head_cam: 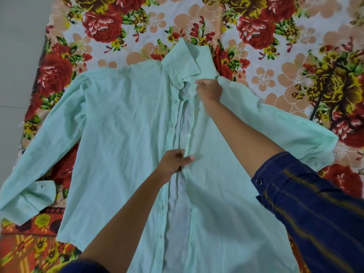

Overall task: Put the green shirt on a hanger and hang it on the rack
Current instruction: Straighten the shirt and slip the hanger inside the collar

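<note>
Currently green shirt (126,123) lying flat, front up, on floral bedsheet (275,56); long axis running 6 to 12 o'clock, collar (189,58) at 12, front placket parting. Right hand (209,91) pinching right front edge just below collar, nearer neck opening. Left hand (175,162) pinching same edge mid-placket, toward 6. Hanger, rack not showing. Judging: opening front for hanger coming next.

bed: covered in a loud floral sheet (256,62), red roses and peach blossoms
on it: green shirt (122,123) spread flat, front up, unbuttoned, sleeves out sideways
</note>
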